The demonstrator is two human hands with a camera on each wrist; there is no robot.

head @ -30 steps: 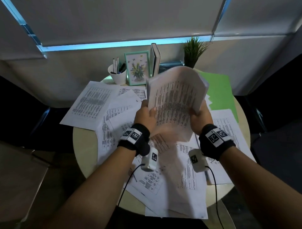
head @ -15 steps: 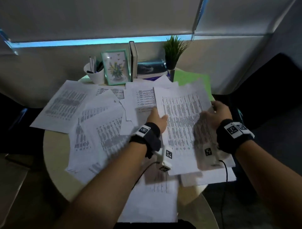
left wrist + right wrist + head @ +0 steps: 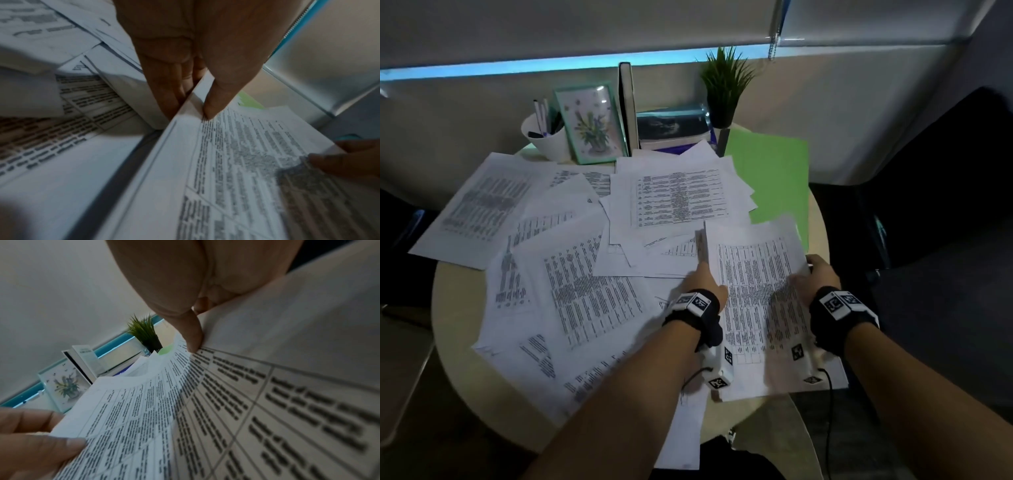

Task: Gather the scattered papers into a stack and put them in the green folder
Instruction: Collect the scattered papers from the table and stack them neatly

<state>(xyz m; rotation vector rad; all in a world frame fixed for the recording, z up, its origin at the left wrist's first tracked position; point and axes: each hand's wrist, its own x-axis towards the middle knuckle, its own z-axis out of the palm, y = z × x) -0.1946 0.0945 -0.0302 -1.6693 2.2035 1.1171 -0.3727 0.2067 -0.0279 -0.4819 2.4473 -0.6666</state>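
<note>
A stack of printed papers [image 3: 756, 298] lies low over the right front of the round table, held by both hands. My left hand [image 3: 705, 277] pinches its left edge; in the left wrist view the thumb [image 3: 213, 104] sits on top of the stack [image 3: 246, 162] with the fingers [image 3: 170, 91] underneath. My right hand [image 3: 813, 272] grips the right edge, its thumb [image 3: 193, 337] pressing on the stack's top sheet [image 3: 185, 402]. The green folder [image 3: 774, 178] lies flat just beyond the stack at the back right. Several loose papers [image 3: 592, 294] cover the table's left and middle.
At the back stand a white pen cup [image 3: 544, 137], a framed flower picture [image 3: 592, 126], an upright book [image 3: 628, 109], a flat blue box [image 3: 674, 126] and a potted plant [image 3: 726, 89]. The table's rim [image 3: 445, 325] shows at the left; papers overhang it.
The stack, held upright in the air a second ago, has come down flat toward the table's right front. Both hands kept hold of its side edges.
</note>
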